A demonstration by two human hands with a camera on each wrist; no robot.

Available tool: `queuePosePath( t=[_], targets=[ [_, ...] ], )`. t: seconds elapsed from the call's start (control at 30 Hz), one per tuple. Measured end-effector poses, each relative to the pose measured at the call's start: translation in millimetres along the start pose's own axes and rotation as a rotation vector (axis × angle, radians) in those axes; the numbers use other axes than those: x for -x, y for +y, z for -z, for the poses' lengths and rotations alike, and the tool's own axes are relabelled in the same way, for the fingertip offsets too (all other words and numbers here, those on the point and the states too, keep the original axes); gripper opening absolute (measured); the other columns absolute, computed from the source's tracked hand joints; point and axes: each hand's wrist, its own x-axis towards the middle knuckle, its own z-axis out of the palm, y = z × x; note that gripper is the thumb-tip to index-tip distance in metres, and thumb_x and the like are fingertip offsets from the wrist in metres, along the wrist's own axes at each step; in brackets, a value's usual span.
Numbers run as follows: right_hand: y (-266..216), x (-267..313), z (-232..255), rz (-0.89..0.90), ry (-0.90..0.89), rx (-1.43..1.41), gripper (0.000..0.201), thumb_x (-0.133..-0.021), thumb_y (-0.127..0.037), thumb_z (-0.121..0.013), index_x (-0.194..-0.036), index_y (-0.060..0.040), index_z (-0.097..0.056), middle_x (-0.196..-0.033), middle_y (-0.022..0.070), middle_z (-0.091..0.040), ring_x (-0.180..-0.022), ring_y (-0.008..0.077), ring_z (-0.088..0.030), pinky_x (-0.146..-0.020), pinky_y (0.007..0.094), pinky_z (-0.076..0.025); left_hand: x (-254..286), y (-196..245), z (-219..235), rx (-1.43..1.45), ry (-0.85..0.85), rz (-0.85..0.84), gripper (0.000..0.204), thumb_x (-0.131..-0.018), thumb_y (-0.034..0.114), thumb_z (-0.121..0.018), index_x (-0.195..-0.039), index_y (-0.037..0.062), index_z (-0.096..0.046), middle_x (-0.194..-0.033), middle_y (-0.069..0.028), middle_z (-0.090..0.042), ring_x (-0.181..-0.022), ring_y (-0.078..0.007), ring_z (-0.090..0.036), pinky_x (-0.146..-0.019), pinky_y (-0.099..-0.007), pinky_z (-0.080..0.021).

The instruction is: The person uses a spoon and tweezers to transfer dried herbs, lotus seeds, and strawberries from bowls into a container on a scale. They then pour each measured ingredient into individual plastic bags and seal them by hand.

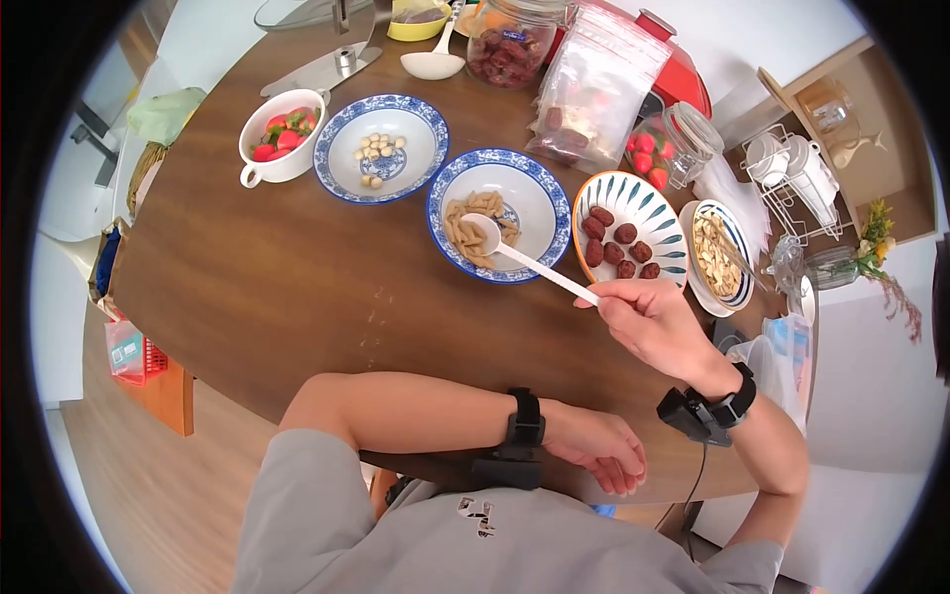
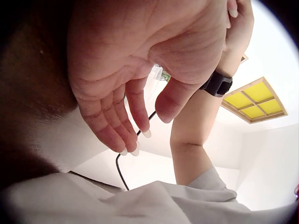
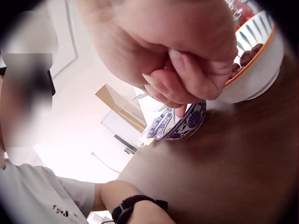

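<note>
Two blue-patterned bowls sit side by side on the table (image 1: 228, 287), and the right one, the blue-rimmed bowl (image 1: 542, 220), has the white spoon (image 1: 544, 270) dipping into its left side among tapered brown pieces (image 1: 485, 202). The right hand (image 1: 653, 322) pinches that spoon near the end of its handle, fingers curled in tightly, while the left hand (image 1: 599, 445) rests by the near edge with its fingers loose and nothing in them. Such a far grip likely gives poor control: a small twist of the wrist could roll the spoon's head and drop pieces over the rim. Scooping hard leftward might also slide the bowl, since no hand steadies it, and knock it against the left bowl (image 1: 427, 134) holding pale round pieces (image 1: 379, 147). On the right, the orange-rimmed bowl (image 1: 614, 193) of red dates (image 1: 625, 233) lies just beyond the knuckles, so a careless swing could bump its near rim. Finally, the black cable (image 1: 701, 485) hanging from the right wrist could snag at the table's near edge and jerk the arm.
</note>
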Motion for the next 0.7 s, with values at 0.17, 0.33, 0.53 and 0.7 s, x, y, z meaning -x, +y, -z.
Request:
queuePosePath(
  t=[0.17, 0.33, 0.53, 0.7],
  targets=[
    [-5.9, 0.0, 2.4, -0.106, -0.016, -0.084, 0.024, -0.098, -0.013, -0.048, -0.107, 0.0013, -0.066, -0.054, -0.0062, -0.044, -0.042, 0.0004, -0.033, -0.039, 0.0191, -0.023, -0.2, 0.3, -0.2, -0.008, 0.0, -0.003, 0.021, -0.093, 0.02, -0.06, -0.102, 0.0015, -0.059, -0.095, -0.0069, -0.065, -0.09, -0.0164, -0.064, -0.081, -0.0299, -0.052],
    [-1.1, -5.7, -4.1, -0.1, -0.03, -0.153, 0.024, -0.099, -0.014, -0.047, -0.106, 0.0005, -0.064, -0.054, -0.0058, -0.043, -0.041, 0.001, -0.033, -0.039, 0.0191, -0.023, 1.5, 3.1, -1.0, -0.011, -0.018, 0.024, 0.021, -0.094, 0.019, -0.059, -0.105, 0.001, -0.059, -0.099, -0.0061, -0.063, -0.093, -0.0149, -0.062, -0.083, -0.0284, -0.051],
    [3.3, -10.7, -7.9, -0.075, -0.015, -0.17, 0.022, -0.098, -0.014, -0.047, -0.102, 0.0, -0.064, -0.055, -0.005, -0.046, -0.044, 0.0021, -0.037, -0.039, 0.02, -0.027, 0.6, 3.3, 0.6, -0.016, -0.037, 0.036, 0.022, -0.095, 0.019, -0.058, -0.107, 0.0008, -0.059, -0.102, -0.0056, -0.063, -0.096, -0.0137, -0.062, -0.086, -0.0273, -0.051],
    [4.9, -18.1, -14.0, -0.067, -0.034, -0.198, 0.019, -0.098, -0.013, -0.046, -0.101, -0.0007, -0.06, -0.057, -0.0045, -0.046, -0.045, 0.0031, -0.038, -0.041, 0.0207, -0.028, 1.3, 3.3, -0.7, -0.001, -0.026, 0.038, 0.021, -0.096, 0.019, -0.057, -0.106, 0.0011, -0.059, -0.103, -0.0054, -0.063, -0.096, -0.0137, -0.062, -0.086, -0.0269, -0.051]
  ],
)
